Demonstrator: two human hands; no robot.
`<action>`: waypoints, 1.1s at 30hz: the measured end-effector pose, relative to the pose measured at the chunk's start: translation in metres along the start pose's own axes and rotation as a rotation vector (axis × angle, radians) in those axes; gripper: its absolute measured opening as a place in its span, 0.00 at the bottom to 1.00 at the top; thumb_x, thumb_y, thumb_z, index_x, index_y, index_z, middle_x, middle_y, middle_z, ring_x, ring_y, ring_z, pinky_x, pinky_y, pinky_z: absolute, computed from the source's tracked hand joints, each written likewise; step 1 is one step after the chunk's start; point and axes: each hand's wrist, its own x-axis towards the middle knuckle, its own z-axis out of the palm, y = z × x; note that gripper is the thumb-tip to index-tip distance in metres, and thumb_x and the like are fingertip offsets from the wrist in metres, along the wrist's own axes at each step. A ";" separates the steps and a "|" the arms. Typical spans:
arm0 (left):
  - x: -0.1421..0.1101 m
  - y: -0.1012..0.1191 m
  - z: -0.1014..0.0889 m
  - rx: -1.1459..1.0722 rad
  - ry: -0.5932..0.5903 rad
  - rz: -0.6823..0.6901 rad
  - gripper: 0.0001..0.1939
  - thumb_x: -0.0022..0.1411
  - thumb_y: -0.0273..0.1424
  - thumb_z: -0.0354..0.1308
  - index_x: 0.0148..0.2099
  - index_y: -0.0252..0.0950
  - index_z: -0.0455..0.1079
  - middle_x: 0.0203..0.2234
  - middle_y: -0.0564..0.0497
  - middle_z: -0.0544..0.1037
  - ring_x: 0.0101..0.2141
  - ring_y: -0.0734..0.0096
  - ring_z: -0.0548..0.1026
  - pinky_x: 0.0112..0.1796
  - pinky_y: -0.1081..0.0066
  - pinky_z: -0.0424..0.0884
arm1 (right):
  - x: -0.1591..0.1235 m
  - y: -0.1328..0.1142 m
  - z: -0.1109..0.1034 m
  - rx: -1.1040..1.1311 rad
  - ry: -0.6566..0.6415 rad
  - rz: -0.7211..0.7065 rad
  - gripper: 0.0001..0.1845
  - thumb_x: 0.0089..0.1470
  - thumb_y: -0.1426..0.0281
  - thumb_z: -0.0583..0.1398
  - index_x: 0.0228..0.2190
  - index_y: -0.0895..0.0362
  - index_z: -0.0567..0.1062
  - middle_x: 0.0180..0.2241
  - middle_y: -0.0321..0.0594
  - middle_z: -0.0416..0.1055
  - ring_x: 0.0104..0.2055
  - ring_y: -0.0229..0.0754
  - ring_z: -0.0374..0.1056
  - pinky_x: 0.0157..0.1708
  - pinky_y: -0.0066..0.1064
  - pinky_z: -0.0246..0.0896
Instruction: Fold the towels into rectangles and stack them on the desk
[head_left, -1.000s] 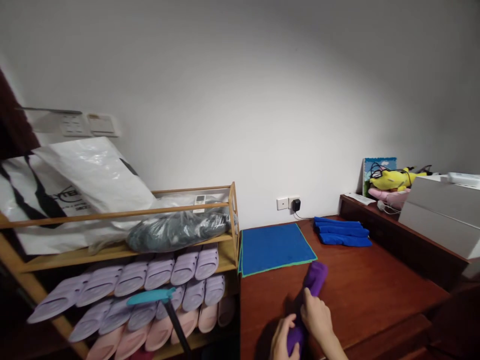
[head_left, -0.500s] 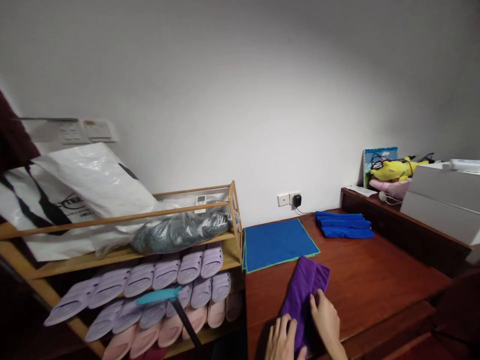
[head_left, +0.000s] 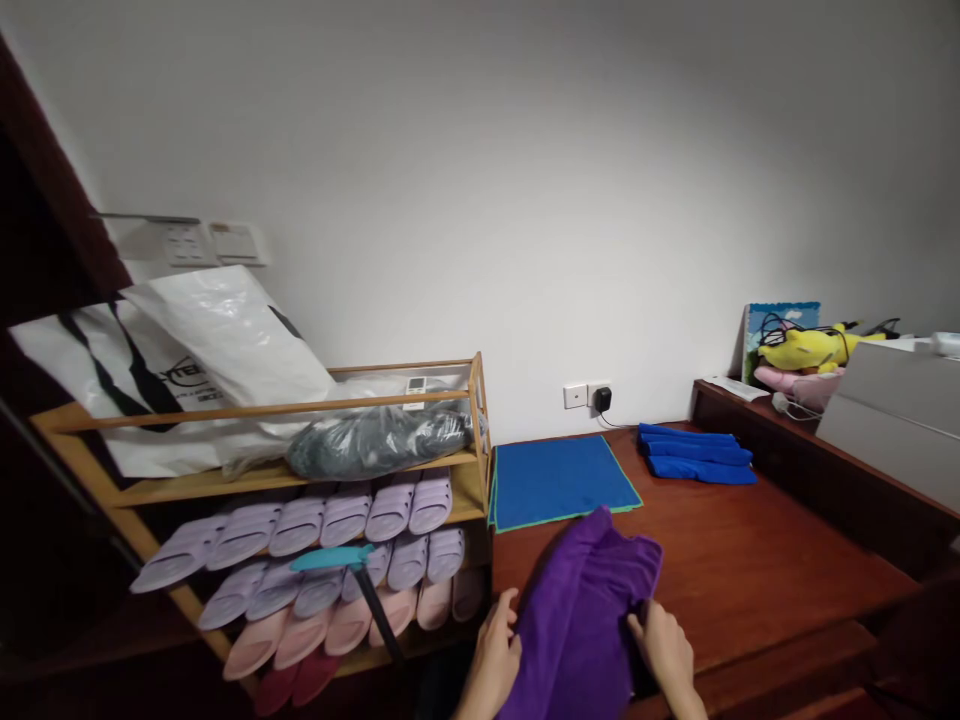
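The purple, soft-fabric cloth (head_left: 581, 625) lies at the bottom of the frame, right of centre. Condition: partly spread and creased, with a lengthwise fold along its left portion. Upper edge: uneven, with two peaks. Lower end: beyond the frame.

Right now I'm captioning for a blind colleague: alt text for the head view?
A person's left hand and right hand flank a rumpled purple cloth over a reddish-brown tabletop. Beyond lie a blue cloth with green edging and a folded bright-blue cloth.
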 end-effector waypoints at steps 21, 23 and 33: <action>0.020 0.038 0.008 0.244 -0.229 -0.047 0.32 0.53 0.17 0.48 0.60 0.40 0.59 0.50 0.49 0.72 0.50 0.71 0.69 0.49 0.74 0.63 | 0.037 0.079 -0.011 0.371 0.255 0.138 0.18 0.48 0.51 0.45 0.22 0.50 0.61 0.25 0.44 0.72 0.29 0.48 0.70 0.30 0.37 0.62; 0.013 0.033 -0.004 0.268 -0.200 -0.064 0.32 0.53 0.17 0.46 0.61 0.35 0.57 0.47 0.47 0.73 0.49 0.70 0.70 0.50 0.73 0.63 | 0.046 0.088 -0.022 0.319 0.246 0.181 0.18 0.51 0.52 0.44 0.23 0.51 0.62 0.25 0.46 0.72 0.28 0.50 0.70 0.30 0.39 0.62; -0.014 0.105 0.066 0.267 -0.258 0.376 0.25 0.63 0.36 0.43 0.62 0.41 0.58 0.64 0.50 0.53 0.63 0.58 0.49 0.61 0.55 0.47 | 0.017 0.012 0.031 -0.069 0.301 -0.248 0.30 0.57 0.58 0.42 0.57 0.58 0.60 0.62 0.50 0.53 0.63 0.51 0.49 0.54 0.50 0.49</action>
